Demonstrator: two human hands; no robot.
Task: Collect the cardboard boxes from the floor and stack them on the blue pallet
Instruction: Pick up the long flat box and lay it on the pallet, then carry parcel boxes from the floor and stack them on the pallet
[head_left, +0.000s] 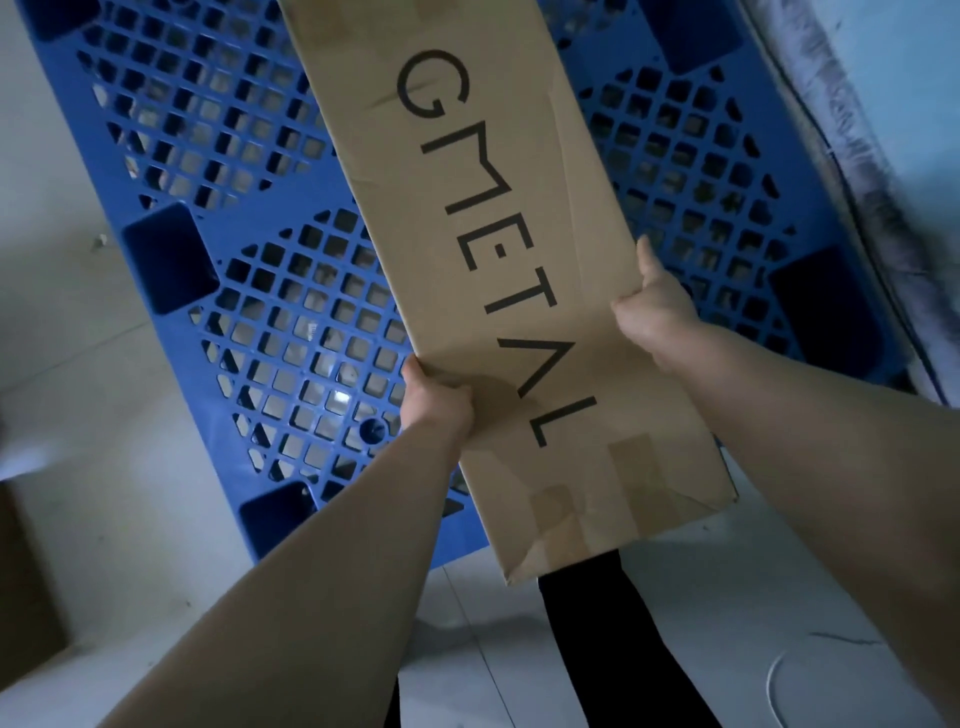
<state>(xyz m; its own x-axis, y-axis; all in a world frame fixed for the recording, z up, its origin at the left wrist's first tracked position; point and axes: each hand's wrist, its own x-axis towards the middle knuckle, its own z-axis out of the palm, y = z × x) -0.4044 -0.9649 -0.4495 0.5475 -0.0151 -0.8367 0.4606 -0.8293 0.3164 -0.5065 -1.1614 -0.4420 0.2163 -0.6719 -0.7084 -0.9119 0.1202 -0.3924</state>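
As I look down past my arms, the items read from left to right as follows.

Item, far left: a brown cardboard piece (23, 566) on the pale floor (93, 395), cut off by the frame edge; I cannot tell if it is a whole box.

Item: blue pallet (218, 171), open lattice top with solid dark blocks at its edges. No other box shows on the bare part I can see.

Item: my left hand (439, 402), clenched on the long left edge of the cardboard box (498, 249), fingers tucked out of sight beneath.

Item: the box itself, long, flat and narrow, printed lettering on top, taped and dented at the near end. It lies over the middle of the pallet, near end overhanging toward my legs; whether it rests on the pallet or hangs just above it I cannot tell. I judge it light, stiff along its length, soft at the crushed corner; best held by the long edges, not the taped end.

Item: my right hand (657, 301), gripping the right long edge, thumb up.

Item, far right: a wall (893, 78) with a dark strip at its foot, close beside the pallet. Room is tight on that side, open on the left.
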